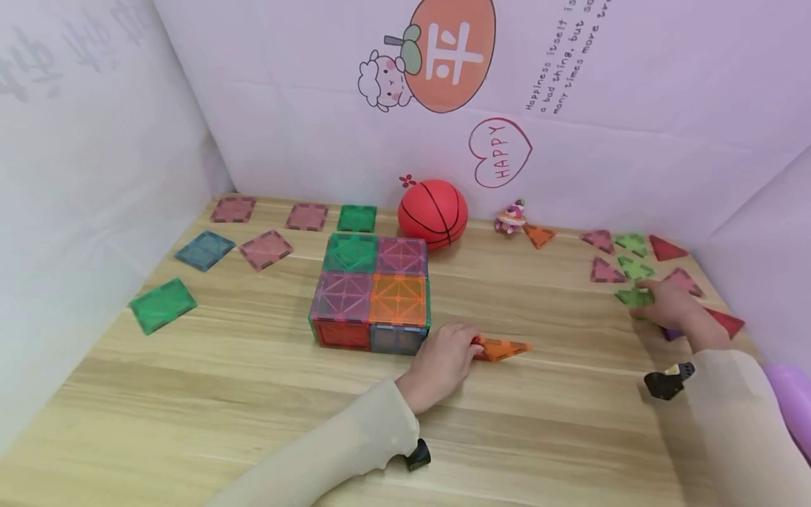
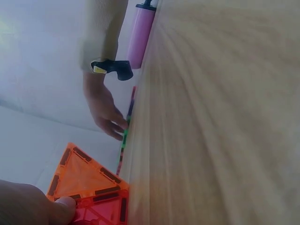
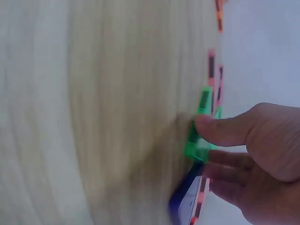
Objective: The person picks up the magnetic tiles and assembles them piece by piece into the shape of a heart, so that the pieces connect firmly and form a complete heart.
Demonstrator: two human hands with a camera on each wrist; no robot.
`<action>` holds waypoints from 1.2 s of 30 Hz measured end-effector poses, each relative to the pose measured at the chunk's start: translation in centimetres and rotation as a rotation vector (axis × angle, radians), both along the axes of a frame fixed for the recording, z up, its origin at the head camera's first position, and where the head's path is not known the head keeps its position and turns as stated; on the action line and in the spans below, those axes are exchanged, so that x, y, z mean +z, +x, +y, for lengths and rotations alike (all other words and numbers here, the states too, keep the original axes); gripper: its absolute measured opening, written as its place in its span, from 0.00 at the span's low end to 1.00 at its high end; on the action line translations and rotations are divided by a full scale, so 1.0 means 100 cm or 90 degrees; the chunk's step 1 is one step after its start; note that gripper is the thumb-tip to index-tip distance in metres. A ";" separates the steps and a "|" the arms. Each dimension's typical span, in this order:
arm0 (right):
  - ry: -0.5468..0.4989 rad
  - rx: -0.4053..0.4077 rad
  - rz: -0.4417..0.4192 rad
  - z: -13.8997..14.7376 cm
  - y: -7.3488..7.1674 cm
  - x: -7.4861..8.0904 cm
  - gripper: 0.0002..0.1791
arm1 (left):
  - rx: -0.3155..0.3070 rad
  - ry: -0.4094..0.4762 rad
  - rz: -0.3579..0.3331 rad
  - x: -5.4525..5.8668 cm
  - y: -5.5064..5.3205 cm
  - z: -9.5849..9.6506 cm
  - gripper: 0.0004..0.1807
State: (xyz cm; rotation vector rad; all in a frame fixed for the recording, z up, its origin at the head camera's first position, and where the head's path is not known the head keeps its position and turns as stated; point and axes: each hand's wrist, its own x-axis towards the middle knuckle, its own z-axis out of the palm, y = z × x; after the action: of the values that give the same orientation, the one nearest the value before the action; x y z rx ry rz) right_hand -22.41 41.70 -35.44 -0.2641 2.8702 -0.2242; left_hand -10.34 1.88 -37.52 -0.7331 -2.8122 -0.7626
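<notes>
1. Right hand (image 1: 668,310): curled nearly closed, pinching a green triangular tile (image 1: 629,298) between thumb and fingers.
2. Left hand (image 1: 441,362): fingers curled, holding a red tile (image 2: 108,212), thumb near its seam with an orange triangular tile (image 1: 505,350). Full outline of red tile hidden; cannot tell its shape.
3. Relation judged to matter most: green triangular tile well apart from the orange-red pair, to its right and slightly farther out, with wooden tabletop (image 1: 545,422) between. Right hand nearer, right at the green one; left hand well away from it.
4. Axes: orange-red pair stretched roughly left to right, orange tip pointing toward the right-hand side. Green tile nearly edge-on in right wrist view, running across the thumb; partly under fingers from the head, so cannot tell its lie on the table plane.
5. Magnetic-tile box (image 1: 342,296): just beyond left hand and to its left; cannot tell whether touching. Well to the left of right hand.
6. Beyond right hand: light-green triangular tiles (image 1: 633,245) and pink triangular tiles (image 1: 598,240). Partly under that hand: dark purple piece (image 1: 671,334).
7. Farthest out: red toy basketball (image 1: 434,214), just behind the box.
</notes>
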 end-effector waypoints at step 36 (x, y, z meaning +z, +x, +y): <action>-0.293 0.186 0.188 -0.184 0.108 -0.014 0.10 | -0.003 -0.017 0.017 -0.001 -0.001 0.001 0.06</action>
State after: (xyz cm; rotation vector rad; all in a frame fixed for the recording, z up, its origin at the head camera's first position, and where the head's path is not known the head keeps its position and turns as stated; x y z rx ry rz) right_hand -11.60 23.26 -36.83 -0.8573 2.9722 -0.8516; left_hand -10.46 1.97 -37.61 -0.7480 -2.8026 -0.7112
